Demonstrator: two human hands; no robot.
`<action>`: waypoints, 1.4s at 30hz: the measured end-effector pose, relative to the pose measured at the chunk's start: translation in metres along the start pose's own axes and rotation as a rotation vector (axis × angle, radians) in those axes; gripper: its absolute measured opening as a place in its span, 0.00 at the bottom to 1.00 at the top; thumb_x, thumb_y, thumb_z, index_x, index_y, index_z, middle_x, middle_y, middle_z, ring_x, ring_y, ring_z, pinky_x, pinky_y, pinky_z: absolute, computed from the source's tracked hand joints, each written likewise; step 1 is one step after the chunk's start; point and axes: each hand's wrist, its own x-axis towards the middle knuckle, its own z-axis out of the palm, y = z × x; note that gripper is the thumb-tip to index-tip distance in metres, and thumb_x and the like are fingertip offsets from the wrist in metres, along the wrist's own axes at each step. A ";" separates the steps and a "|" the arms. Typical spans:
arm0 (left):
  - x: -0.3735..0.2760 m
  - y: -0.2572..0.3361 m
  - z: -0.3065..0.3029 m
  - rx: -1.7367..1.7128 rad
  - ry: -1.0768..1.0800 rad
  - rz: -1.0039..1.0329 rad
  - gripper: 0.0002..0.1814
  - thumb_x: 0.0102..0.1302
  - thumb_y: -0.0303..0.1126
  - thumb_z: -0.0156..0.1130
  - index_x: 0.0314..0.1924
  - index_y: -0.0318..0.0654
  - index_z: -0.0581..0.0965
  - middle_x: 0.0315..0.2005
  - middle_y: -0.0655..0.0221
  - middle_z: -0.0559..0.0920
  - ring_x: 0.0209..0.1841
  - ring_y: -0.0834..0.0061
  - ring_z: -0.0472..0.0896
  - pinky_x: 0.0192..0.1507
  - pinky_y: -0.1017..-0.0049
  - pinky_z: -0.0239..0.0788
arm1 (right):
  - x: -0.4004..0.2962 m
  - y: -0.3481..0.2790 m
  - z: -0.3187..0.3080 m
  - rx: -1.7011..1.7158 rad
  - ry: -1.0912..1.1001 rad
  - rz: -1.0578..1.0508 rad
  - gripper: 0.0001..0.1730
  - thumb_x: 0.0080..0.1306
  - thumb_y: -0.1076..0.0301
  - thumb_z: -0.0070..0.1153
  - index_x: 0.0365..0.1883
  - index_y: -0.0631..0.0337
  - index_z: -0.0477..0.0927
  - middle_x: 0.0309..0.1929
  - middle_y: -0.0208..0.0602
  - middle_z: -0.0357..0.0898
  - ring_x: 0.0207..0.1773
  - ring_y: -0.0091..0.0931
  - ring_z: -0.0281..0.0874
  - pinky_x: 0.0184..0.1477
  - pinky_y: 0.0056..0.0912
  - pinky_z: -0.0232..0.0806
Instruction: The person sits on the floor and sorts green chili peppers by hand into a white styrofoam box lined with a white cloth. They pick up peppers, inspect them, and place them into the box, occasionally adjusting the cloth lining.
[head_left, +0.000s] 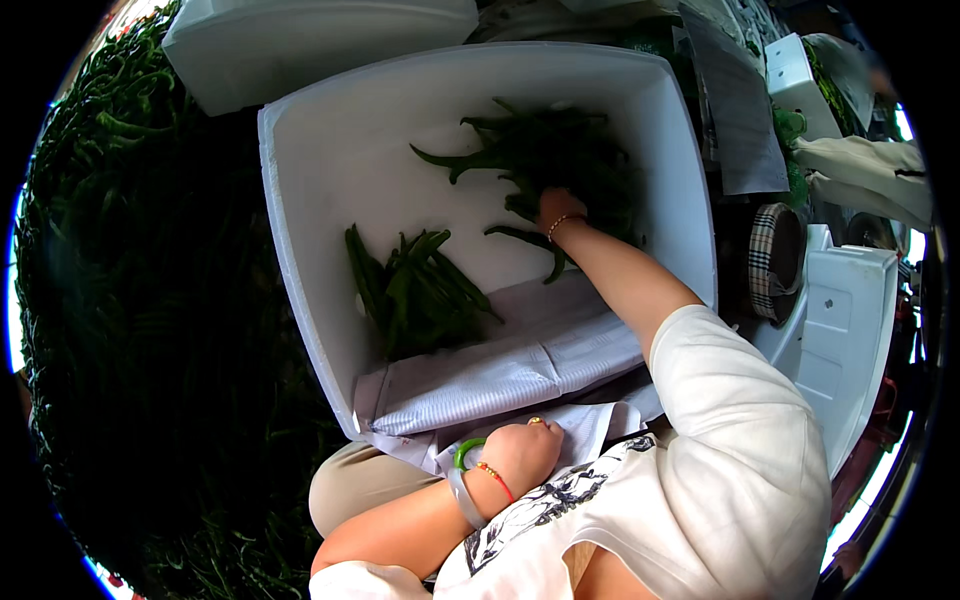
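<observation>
A white foam box (487, 64) stands before me with two heaps of green chili peppers inside. My right hand (561, 210) reaches into the larger heap of peppers (555, 150) at the back right; its fingers are hidden among them. A smaller bunch of peppers (420, 292) lies at the front left of the box. Printed paper sheets (487, 375) cover the box's near side. My left hand (523, 454), with bent fingers, is near my body over the paper's lower edge. By its wrist a curved green pepper (469, 453) shows; whether the hand holds it cannot be told.
A large pile of green peppers (135, 225) spreads along the left. Another white foam box (315, 45) stands beyond. At right are a grey sheet (739, 112), a round stool with a checked side (765, 262), a foam lid or box (847, 322) and another person's legs (870, 169).
</observation>
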 end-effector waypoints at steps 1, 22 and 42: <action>-0.001 0.000 0.000 -0.028 0.018 -0.008 0.08 0.53 0.29 0.46 0.32 0.35 0.71 0.22 0.59 0.75 0.20 0.63 0.76 0.17 0.66 0.66 | 0.001 -0.004 -0.001 -0.010 -0.021 -0.032 0.18 0.52 0.61 0.54 0.39 0.61 0.74 0.41 0.45 0.74 0.44 0.37 0.74 0.43 0.37 0.69; -0.004 0.001 -0.008 -0.029 -0.022 -0.049 0.08 0.55 0.29 0.45 0.33 0.35 0.71 0.19 0.61 0.76 0.21 0.63 0.77 0.20 0.66 0.67 | -0.055 -0.026 0.088 0.589 0.041 -0.822 0.11 0.55 0.69 0.46 0.36 0.59 0.73 0.52 0.44 0.63 0.55 0.41 0.60 0.53 0.37 0.58; 0.004 0.001 -0.007 0.019 -0.023 -0.001 0.07 0.54 0.29 0.46 0.32 0.36 0.71 0.20 0.61 0.75 0.20 0.64 0.77 0.17 0.66 0.67 | -0.033 0.011 0.109 0.343 0.337 -0.294 0.16 0.57 0.62 0.45 0.37 0.66 0.72 0.31 0.50 0.74 0.39 0.39 0.71 0.46 0.36 0.63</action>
